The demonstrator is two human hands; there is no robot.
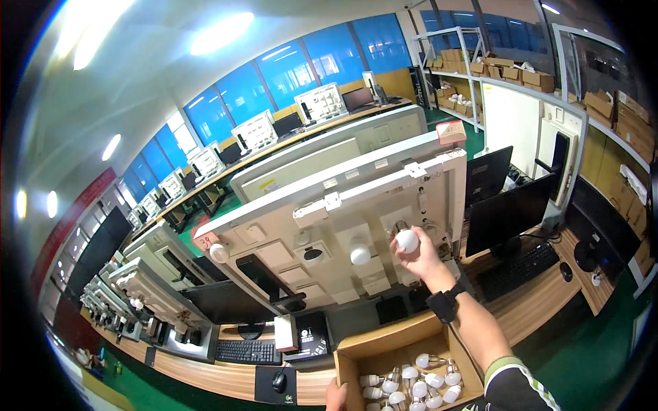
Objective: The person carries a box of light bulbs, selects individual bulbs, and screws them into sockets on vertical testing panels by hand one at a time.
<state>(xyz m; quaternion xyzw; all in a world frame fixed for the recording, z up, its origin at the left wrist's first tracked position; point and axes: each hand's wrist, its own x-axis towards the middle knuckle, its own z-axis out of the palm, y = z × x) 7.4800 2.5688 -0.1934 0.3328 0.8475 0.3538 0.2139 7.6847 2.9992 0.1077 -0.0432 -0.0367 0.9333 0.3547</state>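
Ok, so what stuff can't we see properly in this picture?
All in the head view:
Left hand: mostly cut off by the lower edge.
Bulb in the right hand: its round white head hides whether its base is screwed in.
Open box: near end cut off below; the top bulbs hide whatever lies underneath.
Shelf boxes: too small to see what's inside.

Your light wooden desk [315, 387] ran to either side of you. Left of your left hand [336, 396], it carried a black mouse pad [263, 393], and beyond that a black keyboard [236, 351], with a white box [285, 334] and a flat black box [312, 335] near it. Right of your right hand [415, 253], another black keyboard [517, 271], a black mouse [565, 272] and a monitor [508, 214] on its stand sat on the wood.
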